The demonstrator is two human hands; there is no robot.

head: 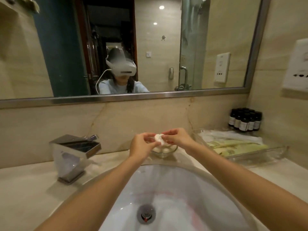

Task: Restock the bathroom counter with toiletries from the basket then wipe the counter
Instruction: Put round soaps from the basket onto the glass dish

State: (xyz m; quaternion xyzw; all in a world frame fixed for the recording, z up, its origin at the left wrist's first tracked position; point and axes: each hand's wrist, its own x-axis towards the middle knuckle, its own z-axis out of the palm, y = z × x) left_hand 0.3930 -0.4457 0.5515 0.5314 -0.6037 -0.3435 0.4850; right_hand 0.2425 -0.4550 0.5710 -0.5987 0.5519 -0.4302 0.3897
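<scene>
Both hands meet above a small glass dish (164, 154) at the back of the counter, behind the sink. My left hand (143, 144) and my right hand (177, 137) pinch a small round white wrapped item (159, 138) between their fingertips, just over the dish. Inside the dish lie more of the same white round items (164, 149), partly hidden by my hands. No basket is in view.
A white sink basin (166, 194) fills the near centre, with a chrome tap (75, 154) at its left. To the right stands a clear tray (260, 155) of yellow-green sachets, and several dark small bottles (244, 120) fill the corner. A mirror (116, 47) spans the wall.
</scene>
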